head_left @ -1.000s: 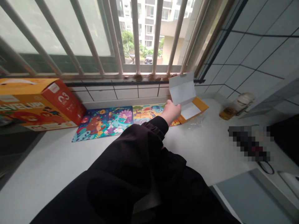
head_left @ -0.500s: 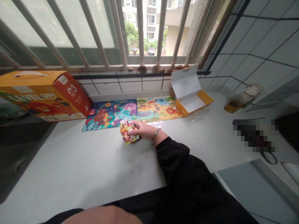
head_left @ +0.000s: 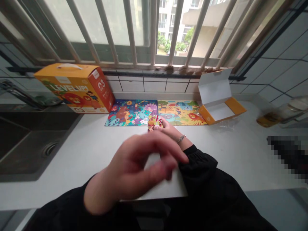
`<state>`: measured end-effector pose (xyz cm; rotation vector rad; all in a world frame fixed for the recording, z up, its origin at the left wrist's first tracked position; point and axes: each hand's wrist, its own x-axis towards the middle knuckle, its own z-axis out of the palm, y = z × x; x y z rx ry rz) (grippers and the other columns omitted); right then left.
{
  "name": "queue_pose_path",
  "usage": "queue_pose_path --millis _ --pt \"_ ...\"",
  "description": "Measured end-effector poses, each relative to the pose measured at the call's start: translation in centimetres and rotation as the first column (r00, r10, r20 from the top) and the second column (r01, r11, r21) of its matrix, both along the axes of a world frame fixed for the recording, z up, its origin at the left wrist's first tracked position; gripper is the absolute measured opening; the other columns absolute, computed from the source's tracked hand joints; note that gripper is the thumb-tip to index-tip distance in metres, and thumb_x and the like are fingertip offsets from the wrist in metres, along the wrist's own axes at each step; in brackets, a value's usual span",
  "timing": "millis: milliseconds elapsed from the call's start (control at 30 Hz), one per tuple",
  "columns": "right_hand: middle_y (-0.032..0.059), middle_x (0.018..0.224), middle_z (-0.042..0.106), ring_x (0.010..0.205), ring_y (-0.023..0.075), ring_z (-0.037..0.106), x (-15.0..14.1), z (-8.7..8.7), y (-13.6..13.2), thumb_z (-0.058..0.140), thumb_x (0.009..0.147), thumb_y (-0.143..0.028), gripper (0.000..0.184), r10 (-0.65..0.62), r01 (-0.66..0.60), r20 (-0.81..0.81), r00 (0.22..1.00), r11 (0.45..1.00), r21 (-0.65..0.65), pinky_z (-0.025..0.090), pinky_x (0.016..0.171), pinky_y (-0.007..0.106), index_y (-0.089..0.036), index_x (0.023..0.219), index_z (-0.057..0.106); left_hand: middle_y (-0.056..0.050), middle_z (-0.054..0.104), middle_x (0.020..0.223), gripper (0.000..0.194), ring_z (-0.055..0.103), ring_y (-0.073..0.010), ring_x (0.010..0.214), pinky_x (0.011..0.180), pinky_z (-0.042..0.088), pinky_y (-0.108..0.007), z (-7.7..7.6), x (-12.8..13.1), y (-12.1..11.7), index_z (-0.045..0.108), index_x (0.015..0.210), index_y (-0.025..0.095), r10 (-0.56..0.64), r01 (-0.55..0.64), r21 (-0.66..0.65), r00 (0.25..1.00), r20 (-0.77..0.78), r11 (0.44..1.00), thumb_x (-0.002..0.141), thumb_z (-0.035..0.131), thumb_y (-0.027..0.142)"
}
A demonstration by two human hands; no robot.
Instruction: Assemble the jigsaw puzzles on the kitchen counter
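My right hand (head_left: 167,128) grips a small stack of colourful puzzle pieces (head_left: 156,121) at the front edge of the laid-out puzzles. Closer to the camera, my left hand (head_left: 137,166) is raised over the counter with fingers curved and apart; it holds nothing and looks slightly blurred. It hides the lower part of the stack and some of my right hand's fingers. Behind the stack lie two picture puzzles side by side: a dark blue animal scene (head_left: 132,112) on the left and a yellow animal scene (head_left: 179,112) on the right.
An orange carton with a handle (head_left: 81,88) stands left, beside a sink (head_left: 40,150). An open yellow box (head_left: 220,109) lies right, with clear plastic (head_left: 227,125) in front. A jug of amber liquid (head_left: 270,118) stands farther right. Window bars rise behind the white counter (head_left: 79,160).
My left hand has come up into view from the bottom edge. The view has swung left, bringing in the sink. My right hand still holds the stack near the puzzles.
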<state>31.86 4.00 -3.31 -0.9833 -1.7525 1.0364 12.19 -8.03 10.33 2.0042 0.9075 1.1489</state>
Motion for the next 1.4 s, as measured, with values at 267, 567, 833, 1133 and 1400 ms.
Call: queue_pose_path --millis 267,567,833,1133,1400 --pt "0.0129 0.127 0.073 0.112 0.0329 0.075 0.4 0.4 -0.5 0.098 0.073 -0.052 0.083 -0.046 0.044 0.053 0.998 0.998 0.039 0.063 0.099 0.05 -0.021 0.138 0.056 -0.018 0.066 0.151 0.076 0.063 -0.0354 0.143 0.12 0.055 -0.054 -10.6 -2.7 11.8 0.061 0.147 0.022 0.157 -0.144 0.114 0.981 -0.114 0.983 0.091 0.083 0.069" --pt "0.0177 0.147 0.063 0.136 0.0375 0.065 0.5 -1.2 0.1 0.096 0.081 -0.057 0.088 0.098 -0.129 0.149 0.984 0.969 0.211 0.055 0.118 0.057 -0.025 0.15 0.052 -0.019 0.055 0.167 0.112 0.059 -0.0413 0.151 0.129 0.048 -0.058 -13.1 -2.8 12.2 0.045 0.167 0.026 -0.12 0.101 -0.198 0.989 -0.091 0.975 0.076 0.098 0.065" --pt "0.0175 0.168 0.048 0.158 0.0399 0.05 1.8 0.0 -0.6 0.1 0.08 -0.055 0.109 0.207 -0.239 0.151 0.967 0.94 0.245 0.043 0.133 0.062 -0.033 0.168 0.039 -0.017 0.056 0.164 0.111 0.058 -0.0391 0.151 0.13 0.046 -0.059 -13.4 -2.6 12.4 0.048 0.163 0.029 -0.125 0.109 -0.184 0.989 -0.075 0.977 0.07 0.104 0.047" --pt "0.0202 0.172 0.044 0.162 0.0449 0.045 3.0 -1.1 -1.1 0.106 0.071 -0.056 0.135 0.187 -0.242 0.227 0.956 0.939 0.245 0.04 0.134 0.068 -0.034 0.177 0.027 -0.02 0.054 0.167 0.123 0.056 -0.0424 0.153 0.13 0.045 -0.061 -14.3 -2.3 12.7 0.045 0.167 0.029 -0.182 0.162 -0.174 0.977 -0.109 0.971 0.063 0.109 0.044" --pt "0.022 0.167 0.053 0.152 0.043 0.059 2.7 -1.1 -1.5 0.097 0.085 -0.045 0.119 0.028 -0.1 0.274 0.961 0.963 0.251 0.051 0.127 0.065 -0.028 0.18 0.027 -0.013 0.065 0.148 0.1 0.064 -0.0377 0.14 0.122 0.053 -0.056 -13.9 -1.7 12.4 0.054 0.156 0.029 -0.095 0.096 -0.001 0.98 -0.173 0.995 0.071 0.105 0.043"
